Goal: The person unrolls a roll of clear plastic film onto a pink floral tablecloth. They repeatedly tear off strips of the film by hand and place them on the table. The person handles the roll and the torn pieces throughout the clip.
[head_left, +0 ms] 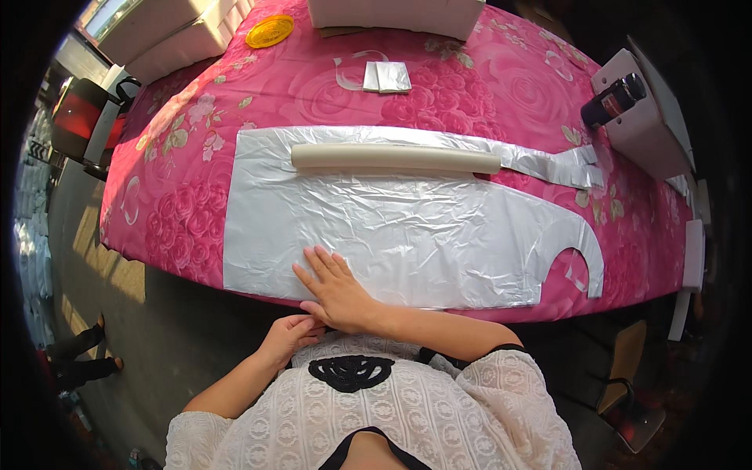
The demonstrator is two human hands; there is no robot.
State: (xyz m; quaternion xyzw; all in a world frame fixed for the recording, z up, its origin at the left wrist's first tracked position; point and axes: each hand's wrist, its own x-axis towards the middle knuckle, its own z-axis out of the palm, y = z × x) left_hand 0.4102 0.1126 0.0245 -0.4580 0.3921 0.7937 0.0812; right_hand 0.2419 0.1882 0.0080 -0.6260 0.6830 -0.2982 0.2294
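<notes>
A wide white plastic sheet (407, 227), cut like an apron with a curved neck notch at its right end, lies flat on the table with the pink rose cloth (470, 86). Across its far edge lies a long cream cardboard tube (395, 158). My right hand (337, 290) rests flat on the sheet's near edge, fingers spread. Just below it at the table's edge, my left hand (288, 335) pinches the sheet's near edge with curled fingers.
A small folded plastic packet (388, 77) and a yellow round lid (269, 31) lie at the far side, before white boxes (395, 14). A dark bottle (613, 100) sits on a white box at right. Someone's feet (86, 352) show on the floor at left.
</notes>
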